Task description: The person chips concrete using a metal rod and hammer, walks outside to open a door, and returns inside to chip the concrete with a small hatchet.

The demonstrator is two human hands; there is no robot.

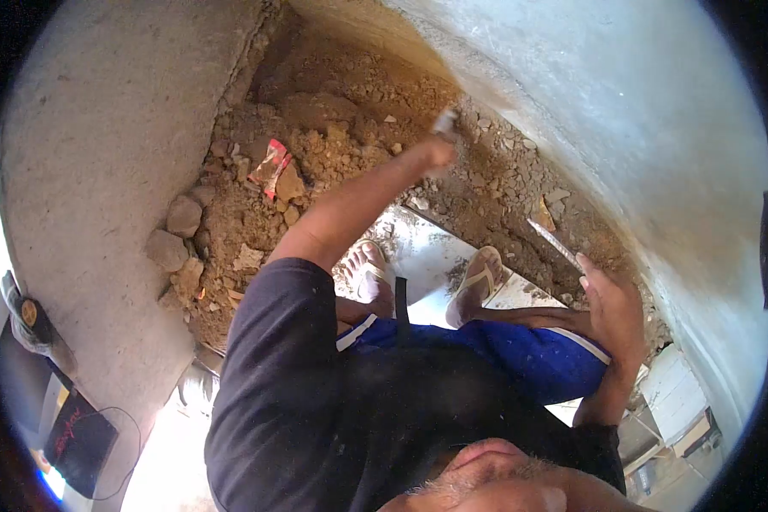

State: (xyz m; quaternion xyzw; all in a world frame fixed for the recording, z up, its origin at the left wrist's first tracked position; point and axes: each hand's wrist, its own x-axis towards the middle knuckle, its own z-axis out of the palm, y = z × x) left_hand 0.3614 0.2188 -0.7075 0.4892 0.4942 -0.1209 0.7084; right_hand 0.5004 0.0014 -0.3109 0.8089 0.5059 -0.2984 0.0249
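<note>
My left hand (439, 154) reaches out over the broken earth, closed round a grey tool (444, 125) smeared by motion; its kind cannot be made out. Close to my right knee, my right hand (614, 311) is closed on the end of a thin, pale pointed rod (556, 244), its tip directed toward the rubble. Loose brown soil and rubble (341, 128) lie before me, between the two walls. Below my hands, my feet in flip-flops rest on a white slab (422, 256) dusted with dirt.
A grey wall (111, 171) rises at left and a pale wall (623, 111) at right. A red torn wrapper (271, 166) lies on the soil near several larger stones (183, 216). At lower right stands a white box-like piece (674, 392); a dark bag-like item (81, 444) is at lower left.
</note>
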